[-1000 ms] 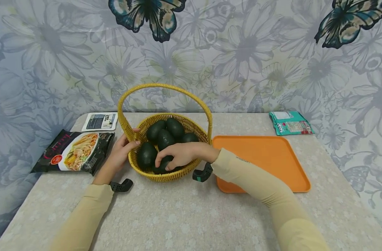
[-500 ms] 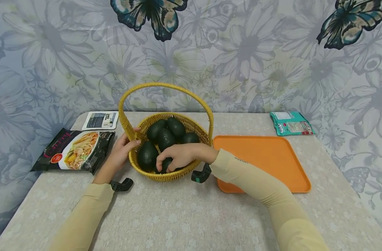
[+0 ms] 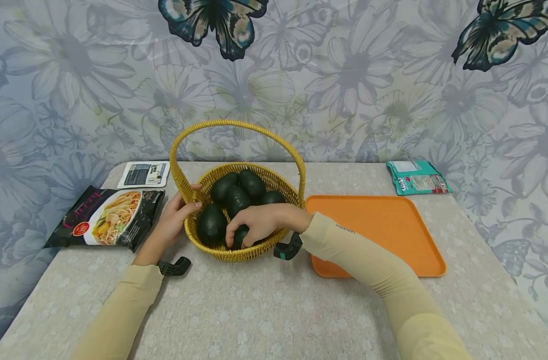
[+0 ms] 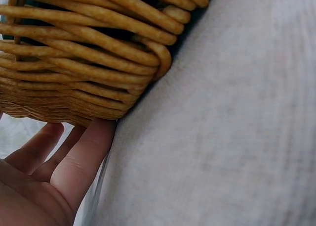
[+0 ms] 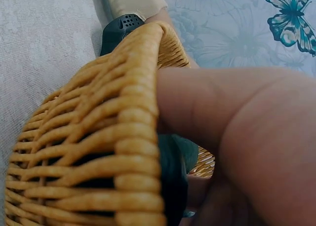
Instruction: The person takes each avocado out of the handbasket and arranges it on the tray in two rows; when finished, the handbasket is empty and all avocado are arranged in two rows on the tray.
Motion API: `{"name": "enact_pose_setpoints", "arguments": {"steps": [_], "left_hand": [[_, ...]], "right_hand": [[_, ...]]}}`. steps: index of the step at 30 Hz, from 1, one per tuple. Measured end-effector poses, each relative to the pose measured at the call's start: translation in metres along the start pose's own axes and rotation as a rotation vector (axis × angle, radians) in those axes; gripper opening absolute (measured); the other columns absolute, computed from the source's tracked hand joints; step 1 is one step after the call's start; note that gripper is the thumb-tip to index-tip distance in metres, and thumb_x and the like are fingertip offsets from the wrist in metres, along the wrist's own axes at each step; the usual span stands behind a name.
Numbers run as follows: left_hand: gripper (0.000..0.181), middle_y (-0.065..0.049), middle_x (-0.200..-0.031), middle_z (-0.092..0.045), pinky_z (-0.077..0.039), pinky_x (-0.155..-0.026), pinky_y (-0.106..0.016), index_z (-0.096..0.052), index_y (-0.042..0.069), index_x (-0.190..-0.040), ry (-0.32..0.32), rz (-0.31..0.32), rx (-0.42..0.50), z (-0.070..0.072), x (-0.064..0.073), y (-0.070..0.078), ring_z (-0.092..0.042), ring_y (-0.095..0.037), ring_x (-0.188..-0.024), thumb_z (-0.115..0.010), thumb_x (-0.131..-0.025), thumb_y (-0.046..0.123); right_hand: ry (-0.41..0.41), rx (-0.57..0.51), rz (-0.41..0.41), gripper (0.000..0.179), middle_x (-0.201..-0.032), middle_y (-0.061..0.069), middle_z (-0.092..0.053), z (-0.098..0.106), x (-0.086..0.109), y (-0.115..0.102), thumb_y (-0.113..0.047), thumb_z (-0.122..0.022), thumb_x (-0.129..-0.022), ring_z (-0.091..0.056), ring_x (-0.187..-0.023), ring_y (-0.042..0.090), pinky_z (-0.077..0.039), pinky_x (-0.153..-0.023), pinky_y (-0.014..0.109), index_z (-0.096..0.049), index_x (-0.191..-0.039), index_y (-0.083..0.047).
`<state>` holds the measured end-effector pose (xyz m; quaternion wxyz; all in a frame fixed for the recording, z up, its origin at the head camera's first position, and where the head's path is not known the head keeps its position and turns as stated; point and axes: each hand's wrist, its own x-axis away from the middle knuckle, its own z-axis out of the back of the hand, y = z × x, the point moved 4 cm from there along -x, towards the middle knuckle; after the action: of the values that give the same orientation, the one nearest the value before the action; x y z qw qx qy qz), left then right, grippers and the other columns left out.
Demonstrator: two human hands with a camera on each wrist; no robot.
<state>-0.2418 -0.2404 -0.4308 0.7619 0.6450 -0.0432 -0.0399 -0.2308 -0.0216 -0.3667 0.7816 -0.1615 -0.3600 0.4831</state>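
One dark green, smooth oval avocado [image 3: 240,236] is held at six o'clock inside the yellow woven wicker basket [image 3: 238,257]; none appears lifted out yet.
Head view: the right hand's grip [image 3: 258,222] is curled round that avocado; the other dark green avocados [image 3: 252,184] fill the centre and nine round to two o'clock, so progress seems limited to this grasp. The left hand's grip [image 3: 172,219] clamps the basket's nine o'clock rim; an orange rectangular tray [image 3: 384,220] lies near three o'clock. Left wrist view: fingers touch the basket's outer wall. Right wrist view: fingertips are hidden behind the rim.
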Motion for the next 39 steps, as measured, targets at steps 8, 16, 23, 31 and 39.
{"name": "enact_pose_setpoints", "arguments": {"steps": [8, 16, 23, 31, 39], "left_hand": [[0.051, -0.019, -0.151, -0.04, -0.052, -0.085, -0.018, -0.039, 0.017, -0.154, 0.002, 0.007, 0.003, 0.001, 0.0, -0.001, -0.052, -0.006, -0.116, -0.051, -0.106, 0.02], [0.051, -0.018, -0.15, -0.041, -0.05, -0.086, -0.017, -0.039, 0.016, -0.155, 0.007, -0.004, 0.002, 0.001, -0.001, -0.002, -0.052, -0.005, -0.116, -0.052, -0.106, 0.021], [0.05, -0.015, -0.146, -0.044, -0.05, -0.085, -0.017, -0.04, 0.016, -0.154, 0.014, -0.014, -0.005, 0.0, -0.001, -0.002, -0.052, -0.006, -0.116, -0.052, -0.105, 0.02], [0.048, -0.007, -0.141, -0.046, -0.049, -0.086, -0.017, -0.043, 0.018, -0.152, 0.02, -0.017, -0.003, 0.001, 0.0, -0.001, -0.051, -0.005, -0.115, -0.053, -0.105, 0.019], [0.049, -0.013, -0.146, -0.044, -0.049, -0.086, -0.017, -0.041, 0.016, -0.153, 0.014, -0.017, -0.016, -0.001, 0.0, 0.0, -0.051, -0.004, -0.116, -0.053, -0.106, 0.02]], "right_hand": [[0.035, -0.03, 0.061, 0.03, -0.132, -0.005, -0.066, 0.002, 0.003, 0.002, -0.012, -0.067, -0.096, -0.057, -0.119, 0.008, -0.047, -0.1, 0.025, -0.071, -0.124, -0.018], [0.173, -0.074, 0.111, 0.029, -0.13, -0.003, -0.067, 0.01, 0.011, 0.005, -0.015, -0.07, -0.096, -0.058, -0.123, 0.01, -0.046, -0.104, 0.026, -0.07, -0.124, -0.018], [0.287, -0.207, 0.081, 0.031, -0.139, -0.001, -0.062, 0.013, 0.021, 0.016, -0.02, -0.069, -0.098, -0.052, -0.135, 0.014, -0.043, -0.111, 0.032, -0.068, -0.129, -0.018], [0.334, -0.39, 0.043, 0.039, -0.149, 0.001, -0.055, 0.012, 0.031, 0.024, -0.019, -0.068, -0.098, -0.043, -0.146, 0.021, -0.042, -0.112, 0.038, -0.063, -0.137, -0.015], [0.365, -0.451, 0.106, 0.048, -0.148, 0.006, -0.055, 0.011, 0.04, 0.025, -0.009, -0.07, -0.092, -0.051, -0.129, 0.02, -0.046, -0.097, 0.03, -0.061, -0.139, -0.01]]}}
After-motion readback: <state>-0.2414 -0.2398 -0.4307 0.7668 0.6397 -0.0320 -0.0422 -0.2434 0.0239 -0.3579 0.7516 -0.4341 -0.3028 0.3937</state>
